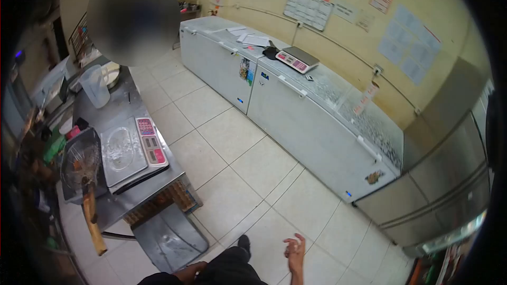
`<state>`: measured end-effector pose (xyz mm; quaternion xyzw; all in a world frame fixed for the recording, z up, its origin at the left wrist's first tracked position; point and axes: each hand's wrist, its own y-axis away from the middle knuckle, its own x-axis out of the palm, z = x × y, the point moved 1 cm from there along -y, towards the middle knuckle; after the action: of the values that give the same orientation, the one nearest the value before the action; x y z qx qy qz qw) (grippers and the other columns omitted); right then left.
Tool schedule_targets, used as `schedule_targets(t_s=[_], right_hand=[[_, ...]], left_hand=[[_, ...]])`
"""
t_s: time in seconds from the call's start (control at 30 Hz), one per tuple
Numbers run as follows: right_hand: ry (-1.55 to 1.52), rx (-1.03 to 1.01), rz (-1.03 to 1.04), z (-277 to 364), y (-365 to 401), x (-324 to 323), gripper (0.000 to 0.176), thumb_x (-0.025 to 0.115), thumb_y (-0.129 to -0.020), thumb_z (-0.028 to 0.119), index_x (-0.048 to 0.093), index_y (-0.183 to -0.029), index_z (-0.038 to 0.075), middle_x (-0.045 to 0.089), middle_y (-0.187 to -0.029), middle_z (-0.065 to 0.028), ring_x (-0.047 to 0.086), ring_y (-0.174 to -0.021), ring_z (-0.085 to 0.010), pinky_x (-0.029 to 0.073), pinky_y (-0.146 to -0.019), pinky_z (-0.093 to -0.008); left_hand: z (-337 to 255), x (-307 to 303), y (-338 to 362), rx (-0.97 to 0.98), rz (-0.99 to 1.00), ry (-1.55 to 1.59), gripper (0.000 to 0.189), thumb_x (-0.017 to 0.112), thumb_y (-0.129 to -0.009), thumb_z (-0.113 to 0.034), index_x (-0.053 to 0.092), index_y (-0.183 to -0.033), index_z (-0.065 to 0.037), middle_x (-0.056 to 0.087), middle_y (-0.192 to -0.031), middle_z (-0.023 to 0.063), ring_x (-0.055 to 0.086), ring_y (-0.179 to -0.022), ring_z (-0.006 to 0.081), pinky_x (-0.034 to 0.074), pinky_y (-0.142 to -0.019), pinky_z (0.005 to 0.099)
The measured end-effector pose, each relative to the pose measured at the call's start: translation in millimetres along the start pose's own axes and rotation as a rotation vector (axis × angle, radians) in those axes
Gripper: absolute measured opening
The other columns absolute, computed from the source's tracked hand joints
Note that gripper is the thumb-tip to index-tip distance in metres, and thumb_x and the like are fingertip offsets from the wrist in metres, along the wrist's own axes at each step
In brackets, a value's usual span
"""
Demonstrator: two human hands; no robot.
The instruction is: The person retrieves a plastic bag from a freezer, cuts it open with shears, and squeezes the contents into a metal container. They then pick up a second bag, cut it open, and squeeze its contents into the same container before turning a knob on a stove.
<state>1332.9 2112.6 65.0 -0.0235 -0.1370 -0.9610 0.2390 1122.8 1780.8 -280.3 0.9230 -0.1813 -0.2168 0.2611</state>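
My right hand hangs over the tiled floor at the bottom, fingers half bent and apart, with nothing in it. Low beside my dark trousers is my left hand; its fingers are mostly hidden, so its grip does not show. The nearest thing to it is a grey plastic stool or lid by the table's end. On the steel table lies a white digital scale with a pink keypad. Beside it, a grey tub holds a wire whisk and wooden-handled tools that stick out over its edge.
Two white chest freezers line the wall, with a second scale and papers on top. A steel refrigerator stands at right. A clear plastic jug is on the table's far part. Tiled floor runs between.
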Motion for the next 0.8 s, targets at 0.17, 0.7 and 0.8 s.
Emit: schedule_targets(t_s=[0.17,0.7,0.8], right_hand=[[0.038,0.131,0.089,17,-129,42,0.023,0.053,-0.102,0.027,0.051,-0.112,0.006,0.045,-0.062,0.0011,0.035,-0.045,-0.0054,0.025,-0.038,-0.022],[-0.09,0.282,0.15,119,-647,137,0.032,0.048,-0.103,0.035,0.045,-0.081,0.013,0.031,-0.053,0.0058,0.028,-0.041,-0.0056,0.022,-0.037,-0.0236],[0.191,0.296,0.427,148,-741,205,0.027,0.054,-0.101,0.033,0.052,-0.085,0.011,0.039,-0.056,0.005,0.035,-0.045,-0.0052,0.025,-0.039,-0.0227]], left_hand=[[-62,-134,-63,-0.192,-0.149,0.05,0.039,0.063,-0.085,-0.037,0.069,-0.095,0.0,0.069,-0.097,0.0237,0.068,-0.09,0.0377,0.053,-0.08,0.045],[-53,-516,-250,-0.39,-0.558,0.285,0.039,0.063,-0.09,-0.035,0.069,-0.109,-0.001,0.071,-0.102,0.0173,0.067,-0.1,0.0284,0.051,-0.09,0.0394],[-106,-590,-250,-0.408,-1.112,0.717,0.03,0.066,-0.09,-0.028,0.069,-0.105,-0.001,0.072,-0.099,0.0137,0.067,-0.095,0.0218,0.051,-0.087,0.0365]])
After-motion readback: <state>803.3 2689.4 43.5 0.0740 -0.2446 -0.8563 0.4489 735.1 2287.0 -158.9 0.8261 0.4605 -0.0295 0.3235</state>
